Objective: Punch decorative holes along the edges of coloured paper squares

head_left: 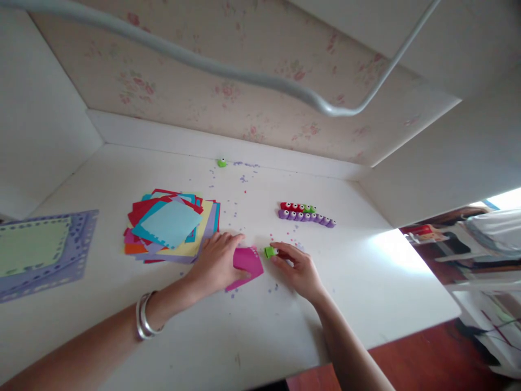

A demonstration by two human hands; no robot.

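A magenta sheet of paper (251, 262) lies on the white table (195, 336), with small punched holes along its upper right edge. My left hand (220, 260) rests on it, thumb and fingers spread apart, pressing it at the left. Just right of the sheet, my right hand (296, 267) pinches a small green punch with a googly eye (269, 252) between thumb and fingers. Left of my left hand is a messy stack of coloured paper (169, 222), a light blue sheet on top. Tiny paper bits are scattered around the sheet.
Rows of red and green punches (292, 206) and purple punches (305, 216) stand right of centre. Another green punch (222, 163) sits near the back wall. Punched purple and green sheets (36, 247) lie far left. A pale curved bar (228, 70) crosses overhead.
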